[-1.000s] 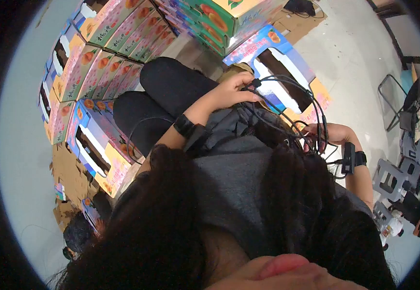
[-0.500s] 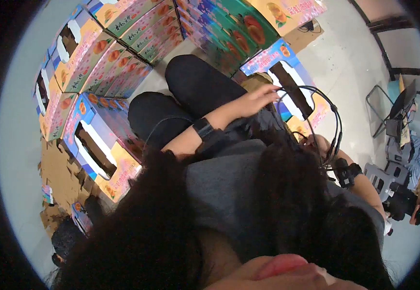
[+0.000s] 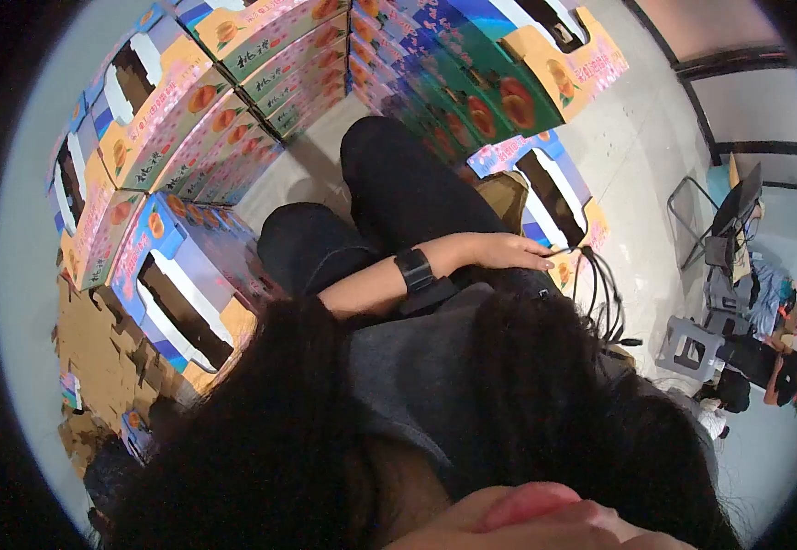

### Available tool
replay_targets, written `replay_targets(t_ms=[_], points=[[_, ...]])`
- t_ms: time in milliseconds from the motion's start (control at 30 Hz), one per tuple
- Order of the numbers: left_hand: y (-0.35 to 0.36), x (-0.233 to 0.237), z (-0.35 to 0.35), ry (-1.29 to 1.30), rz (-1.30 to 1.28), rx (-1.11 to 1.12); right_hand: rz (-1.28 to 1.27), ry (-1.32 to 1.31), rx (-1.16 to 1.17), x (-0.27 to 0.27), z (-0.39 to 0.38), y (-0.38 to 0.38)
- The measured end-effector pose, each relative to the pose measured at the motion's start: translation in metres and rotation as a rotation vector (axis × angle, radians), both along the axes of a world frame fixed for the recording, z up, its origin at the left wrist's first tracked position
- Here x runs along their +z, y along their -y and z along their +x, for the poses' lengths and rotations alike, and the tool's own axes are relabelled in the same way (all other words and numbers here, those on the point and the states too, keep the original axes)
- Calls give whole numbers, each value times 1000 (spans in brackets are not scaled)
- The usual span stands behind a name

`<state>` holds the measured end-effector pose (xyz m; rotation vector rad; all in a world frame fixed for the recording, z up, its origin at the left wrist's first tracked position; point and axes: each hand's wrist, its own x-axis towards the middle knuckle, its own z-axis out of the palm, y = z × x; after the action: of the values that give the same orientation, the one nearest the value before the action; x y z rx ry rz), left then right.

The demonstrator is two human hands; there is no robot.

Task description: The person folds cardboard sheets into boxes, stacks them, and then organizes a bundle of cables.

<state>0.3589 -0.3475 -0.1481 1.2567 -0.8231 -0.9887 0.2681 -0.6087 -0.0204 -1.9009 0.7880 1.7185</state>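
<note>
My left hand (image 3: 509, 250) reaches across my lap, a black band round its wrist. Its fingers are closed on a bunch of thin black cables (image 3: 600, 293), which loops down to the right of the fingertips. One loose cable end lies near the hair at the lower right. Just beyond the hand stands a peach-printed carton (image 3: 554, 188) with a cut-out handle slot, and brown cardboard shows at its near side. My right hand does not show now; hair and clothing cover that side.
Stacks of printed peach cartons (image 3: 293, 69) stand in front and to the left, with another handled carton (image 3: 183, 302) by my left side. Torn brown cardboard (image 3: 105, 348) lies farther left. On the right are a grey plastic stool (image 3: 689, 353), a folding chair (image 3: 733, 211) and a person at the edge.
My left hand has come lower and closer to my body, and the cables now hang in a tighter bunch. My right hand and wrist, seen earlier at the right, have gone out of sight.
</note>
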Motion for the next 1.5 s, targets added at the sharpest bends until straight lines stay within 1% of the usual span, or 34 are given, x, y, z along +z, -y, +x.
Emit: replay_targets(t_ms=[167,267,367,500,567,700,733,800,867,933,1033,1100,1167,1200,1267,1300,1400,1500], points=[[-17,-3,-6,14,-76,66,-53,-42,12,-3,2,-7],[-23,-4,-3,-30,-105,67,-74,-64,12,-2,2,-9],[-37,-8,1,-277,-257,123,-87,-86,-3,-2,-2,-5],[-58,-18,10,-511,-416,78,-104,-140,-43,0,-7,6],[-70,-13,16,-560,-371,95,-107,-193,-92,3,-11,20],[-66,-6,25,-660,-320,152,-132,-410,-235,14,-15,63],[-66,-9,25,-701,-330,149,-167,-536,-270,19,-8,76],[-66,-15,24,-759,-379,127,-252,-763,-244,31,18,99],[-65,-15,23,-761,-399,135,-424,-649,185,50,69,106],[-64,-17,20,-758,-416,143,-580,-415,410,52,113,94],[-62,-22,20,-770,-432,160,-746,70,388,37,146,39],[-62,-22,21,-820,-435,178,-393,13,625,-9,135,38],[-65,-19,20,-798,-431,190,-351,-195,678,-38,111,23],[-66,-18,21,-787,-428,193,-346,-239,662,-42,97,11],[-67,-19,19,-796,-429,207,-351,-154,481,-24,68,-23],[-68,-19,19,-801,-429,214,-341,-133,427,-17,56,-29],[-68,-19,19,-763,-419,210,-238,-160,437,-24,38,-16],[-68,-20,22,-822,-452,195,-150,-162,509,-41,31,4]])
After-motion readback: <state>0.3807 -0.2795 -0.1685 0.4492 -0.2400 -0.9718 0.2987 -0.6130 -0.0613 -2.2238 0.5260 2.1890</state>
